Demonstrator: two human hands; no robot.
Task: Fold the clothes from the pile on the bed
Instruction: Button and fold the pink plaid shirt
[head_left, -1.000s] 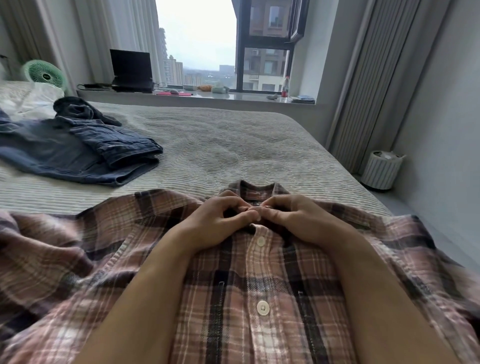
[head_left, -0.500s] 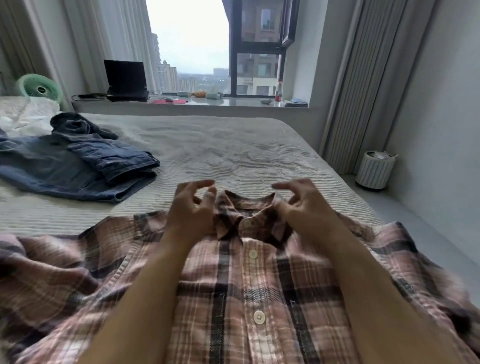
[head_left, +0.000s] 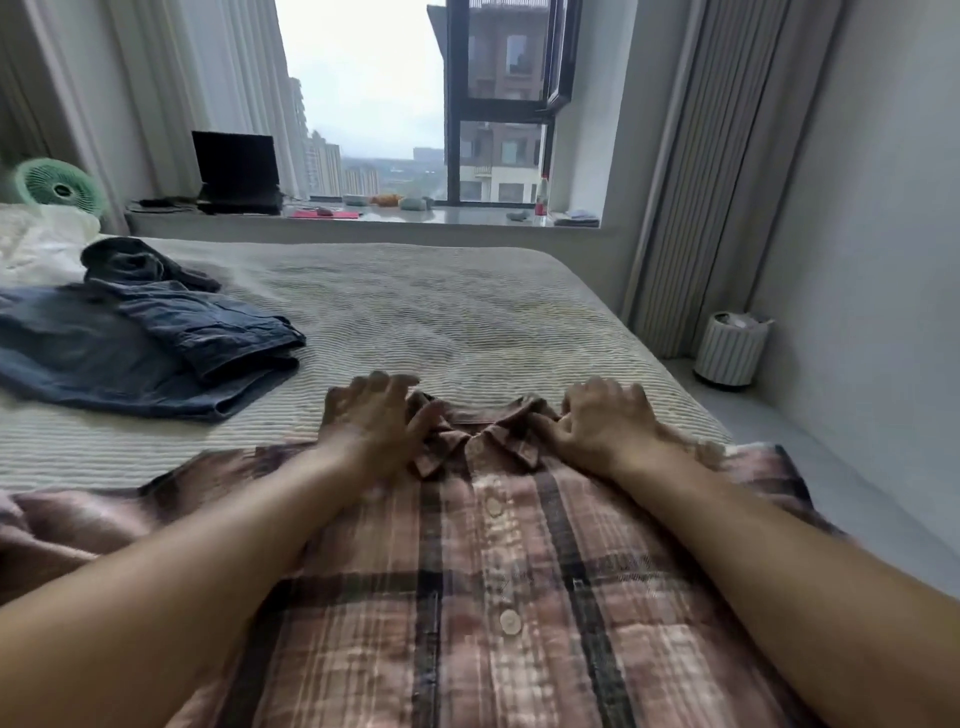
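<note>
A pink and black plaid shirt (head_left: 483, 582) lies front up and buttoned on the bed (head_left: 467, 322), its collar pointing away from me. My left hand (head_left: 371, 421) rests flat on the shirt just left of the collar, fingers spread, blurred by motion. My right hand (head_left: 602, 421) sits on the right side of the collar with fingers curled against the fabric; whether it pinches the collar I cannot tell. Dark blue denim clothes (head_left: 150, 343) lie in a loose pile at the left of the bed.
A white ribbed bin (head_left: 730, 348) stands on the floor right of the bed. The window sill (head_left: 467, 218) holds a laptop (head_left: 236, 171) and small items. A green fan (head_left: 57, 184) and white bedding (head_left: 36, 244) sit at far left. A curtain hangs at right.
My hands have parted from the collar button and moved outward to either side of the collar. The view tilted a little upward.
</note>
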